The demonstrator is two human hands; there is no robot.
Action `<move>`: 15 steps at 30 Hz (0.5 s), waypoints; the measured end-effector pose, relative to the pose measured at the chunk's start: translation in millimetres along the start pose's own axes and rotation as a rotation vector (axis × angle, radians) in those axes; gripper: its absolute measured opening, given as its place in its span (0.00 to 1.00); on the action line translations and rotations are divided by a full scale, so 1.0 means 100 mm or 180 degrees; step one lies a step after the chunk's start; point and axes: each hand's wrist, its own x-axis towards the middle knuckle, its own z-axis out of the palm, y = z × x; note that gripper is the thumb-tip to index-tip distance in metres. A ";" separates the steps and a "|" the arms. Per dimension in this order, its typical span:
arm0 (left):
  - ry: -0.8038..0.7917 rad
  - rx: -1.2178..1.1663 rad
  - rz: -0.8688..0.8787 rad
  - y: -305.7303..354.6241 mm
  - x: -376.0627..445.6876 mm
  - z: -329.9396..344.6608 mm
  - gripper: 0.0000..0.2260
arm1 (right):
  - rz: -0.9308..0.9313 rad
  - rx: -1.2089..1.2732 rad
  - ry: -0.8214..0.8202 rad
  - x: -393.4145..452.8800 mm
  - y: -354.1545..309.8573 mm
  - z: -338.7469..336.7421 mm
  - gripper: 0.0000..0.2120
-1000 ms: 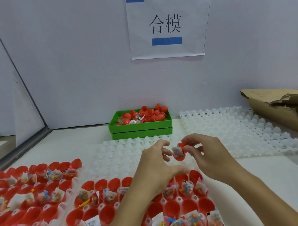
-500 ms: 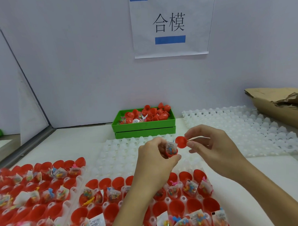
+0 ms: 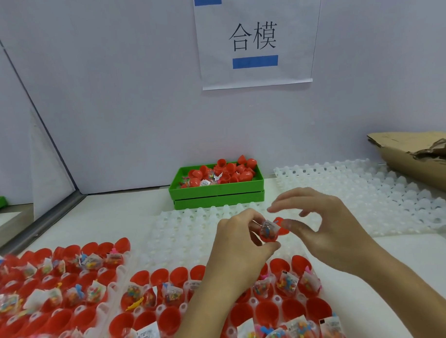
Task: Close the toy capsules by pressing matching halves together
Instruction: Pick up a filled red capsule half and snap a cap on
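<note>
Lid (image 3: 282, 223) now against capsule (image 3: 268, 231) (half-hidden).

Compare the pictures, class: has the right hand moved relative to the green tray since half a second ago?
Cannot tell. The right hand stays below and right of the green tray by the capsule; the camera shifted, so any small move is unclear.

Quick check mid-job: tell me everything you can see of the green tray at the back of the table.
The green tray looks like plastic, rectangular and shallow, with a groove along its front wall as if two trays were stacked. It sits flat against the back wall, behind the clear empty holder sheet. It holds a loose heap of red capsule pieces and small toy packets. Neither hand touches it.
</note>
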 end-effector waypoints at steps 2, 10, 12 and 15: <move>-0.0083 0.0050 0.0048 0.00 -0.01 0.01 0.13 | -0.0013 -0.0028 -0.0152 -0.01 -0.01 0.00 0.18; -0.0092 -0.0253 0.0195 0.01 -0.01 0.03 0.11 | 0.0016 -0.0075 -0.0200 0.02 -0.04 -0.02 0.16; -0.0091 -0.0304 0.0200 0.01 -0.01 0.03 0.10 | 0.0017 -0.0096 -0.0205 0.02 -0.05 -0.02 0.16; -0.0110 -0.0344 0.0195 0.00 -0.01 0.03 0.10 | -0.0039 -0.0183 -0.0269 0.01 -0.07 -0.02 0.15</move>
